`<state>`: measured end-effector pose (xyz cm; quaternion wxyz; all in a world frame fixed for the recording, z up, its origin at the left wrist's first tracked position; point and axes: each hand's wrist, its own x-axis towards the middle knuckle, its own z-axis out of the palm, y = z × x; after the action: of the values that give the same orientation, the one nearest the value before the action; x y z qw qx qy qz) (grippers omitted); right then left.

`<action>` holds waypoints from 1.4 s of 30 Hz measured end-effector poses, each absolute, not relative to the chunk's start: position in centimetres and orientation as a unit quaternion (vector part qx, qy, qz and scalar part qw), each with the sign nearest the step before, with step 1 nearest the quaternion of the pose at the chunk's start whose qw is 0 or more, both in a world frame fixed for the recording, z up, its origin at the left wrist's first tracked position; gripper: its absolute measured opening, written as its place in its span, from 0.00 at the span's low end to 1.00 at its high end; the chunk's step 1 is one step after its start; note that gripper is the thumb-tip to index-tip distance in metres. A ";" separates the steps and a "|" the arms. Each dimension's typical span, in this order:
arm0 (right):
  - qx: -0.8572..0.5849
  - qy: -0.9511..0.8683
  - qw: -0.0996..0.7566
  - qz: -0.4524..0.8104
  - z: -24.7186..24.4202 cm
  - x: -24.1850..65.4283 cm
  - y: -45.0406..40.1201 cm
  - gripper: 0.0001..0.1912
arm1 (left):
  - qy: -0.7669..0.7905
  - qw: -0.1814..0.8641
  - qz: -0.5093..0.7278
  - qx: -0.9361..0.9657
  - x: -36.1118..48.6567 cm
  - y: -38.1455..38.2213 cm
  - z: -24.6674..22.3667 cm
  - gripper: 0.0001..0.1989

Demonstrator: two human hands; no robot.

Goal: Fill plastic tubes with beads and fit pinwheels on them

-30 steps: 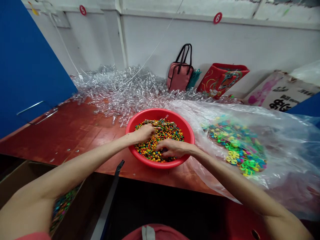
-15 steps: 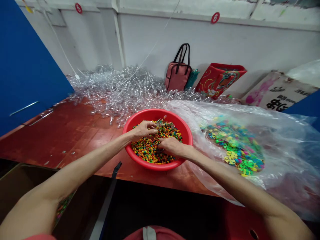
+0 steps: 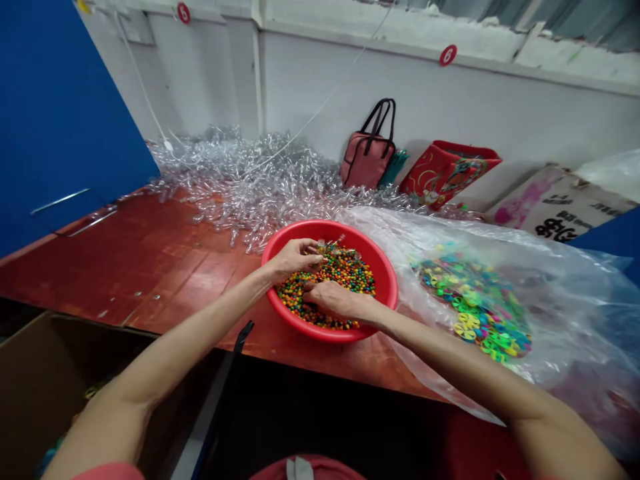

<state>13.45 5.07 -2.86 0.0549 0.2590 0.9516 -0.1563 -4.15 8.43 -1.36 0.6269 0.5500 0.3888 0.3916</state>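
Reaching forward with both arms, a person is working over a red basin [image 3: 387, 293] of colored beads [image 3: 345, 273] on a red tabletop [image 3: 150, 267]. The arched left hand [image 3: 293, 260] is extending its fingers [image 3: 313, 250] toward a clear plastic tube [image 3: 334, 251] lying crosswise on the beads, grip unclear. The right hand [image 3: 337, 300] is curling down into the beads, grasp unclear.

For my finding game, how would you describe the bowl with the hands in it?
Find the red-brown table, then the heap of clear plastic tubes at its back. Just in front sits a round red bowl full of little coloured balls. The left hand and right hand reach into it, not the clear bag beside it.
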 end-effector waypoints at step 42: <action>0.322 0.911 0.144 -0.213 0.9 16.1 5.9 0.08 | 0.374 0.546 0.659 0.358 -5.0 9.4 -1.3 0.05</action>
<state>16.12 5.90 0.88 0.1442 0.3223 0.9109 -0.2134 -5.03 9.40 -1.33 0.5458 0.3576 0.3741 0.6590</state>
